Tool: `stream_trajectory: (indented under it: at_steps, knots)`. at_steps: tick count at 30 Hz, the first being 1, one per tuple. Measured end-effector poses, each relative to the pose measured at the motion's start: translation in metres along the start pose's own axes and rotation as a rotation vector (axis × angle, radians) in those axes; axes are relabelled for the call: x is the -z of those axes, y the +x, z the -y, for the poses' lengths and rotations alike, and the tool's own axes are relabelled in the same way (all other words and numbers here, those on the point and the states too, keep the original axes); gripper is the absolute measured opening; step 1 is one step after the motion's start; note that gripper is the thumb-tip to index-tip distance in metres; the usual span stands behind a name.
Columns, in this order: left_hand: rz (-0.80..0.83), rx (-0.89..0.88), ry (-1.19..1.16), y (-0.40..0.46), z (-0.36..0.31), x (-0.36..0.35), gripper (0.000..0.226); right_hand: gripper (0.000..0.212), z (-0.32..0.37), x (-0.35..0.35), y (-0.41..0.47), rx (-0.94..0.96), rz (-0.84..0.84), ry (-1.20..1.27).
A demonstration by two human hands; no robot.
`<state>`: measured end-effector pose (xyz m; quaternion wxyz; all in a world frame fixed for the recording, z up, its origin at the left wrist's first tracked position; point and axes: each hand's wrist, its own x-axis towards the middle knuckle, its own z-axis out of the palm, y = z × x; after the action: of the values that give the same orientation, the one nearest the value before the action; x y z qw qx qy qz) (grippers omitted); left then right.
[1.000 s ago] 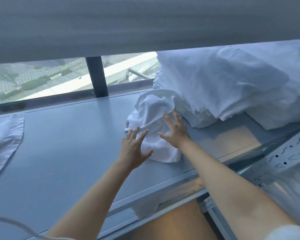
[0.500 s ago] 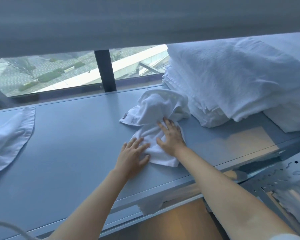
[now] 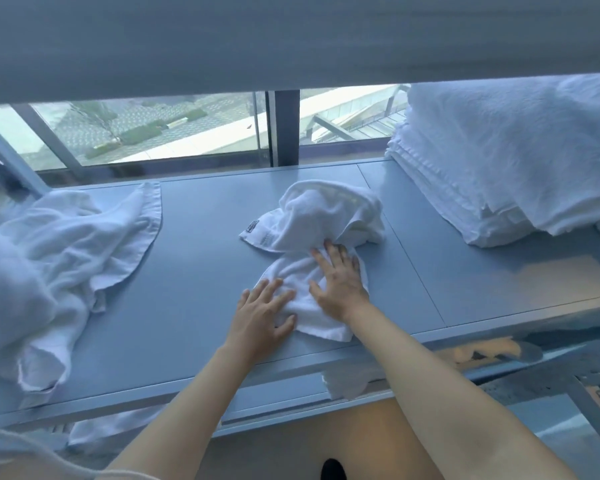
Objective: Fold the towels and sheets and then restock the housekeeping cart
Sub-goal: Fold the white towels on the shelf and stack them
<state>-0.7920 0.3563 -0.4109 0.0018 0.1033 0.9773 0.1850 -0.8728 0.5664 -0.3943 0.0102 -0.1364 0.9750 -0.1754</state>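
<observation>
Setting: a long grey-blue counter (image 3: pixel 194 271) running under a window (image 3: pixel 153 129), the top of the view covered by a lowered grey blind (image 3: pixel 291 39); beyond the glass, paved ground and hedges seen from above. Far left: a heap of loose white linen (image 3: pixel 59 258), crumpled, part of it draped over the front edge of the counter. Centre: one small white towel (image 3: pixel 326 216), unfolded and bunched, its far half humped up, its near half lying flat on the counter; a dark label shows at its left corner. Left hand (image 3: pixel 260 317): fingers spread and straight, palm down, fingertips on the near left edge of the towel, the heel of the hand on the bare counter. Right hand (image 3: pixel 340 282): fingers spread, laid flat on the middle of the towel, pressing it to the counter just below the humped part. The two hands sit close together, not touching. Right: a tall stack of folded white towels (image 3: pixel 499 157), standing well apart from the small towel at the far right end of the counter. Below the counter edge: a metal frame (image 3: pixel 568 386), partly visible, its contents blurred.
</observation>
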Motion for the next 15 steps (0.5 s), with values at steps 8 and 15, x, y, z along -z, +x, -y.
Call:
stream_trajectory:
  at_steps: [8, 15]
  knots:
    - [-0.008, 0.065, 0.001, -0.065, 0.061, 0.029, 0.053, 0.079, 0.089, -0.032, -0.014, 0.025, 0.036, 0.010]
    - [-0.006, 0.076, 0.001, -0.103, 0.098, 0.051, 0.055, 0.080, 0.142, -0.053, -0.027, 0.031, 0.027, -0.006]
